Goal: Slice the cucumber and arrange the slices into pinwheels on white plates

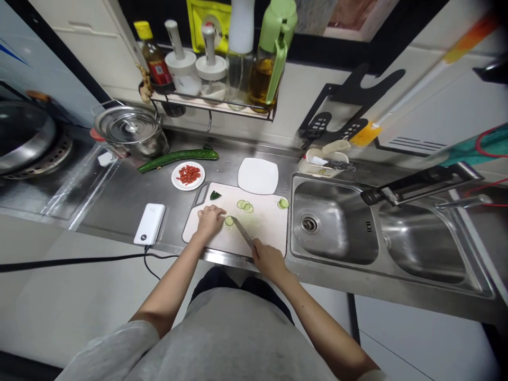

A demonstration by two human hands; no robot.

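My right hand [269,259] is wrapped round the handle of a kitchen knife [243,232]. The blade points up and left, its tip beside a cucumber slice [229,220] on the white cutting board [222,241]. My left hand [211,221] has its fingers bent together, fingertips at the left edge of that slice; what lies under the palm is hidden. Several thin cucumber slices [245,206] overlap at the board's middle, and a small stack of slices [283,203] sits at its upper right corner. A dark green cucumber end [215,195] lies above my left hand.
Behind the board are a white square plate [258,175], a small plate of red berries [188,175] and a long cucumber [178,157]. A white power bank [150,224] with a cable lies left. The double sink [337,219] is right. A bottle rack [214,100] hangs above.
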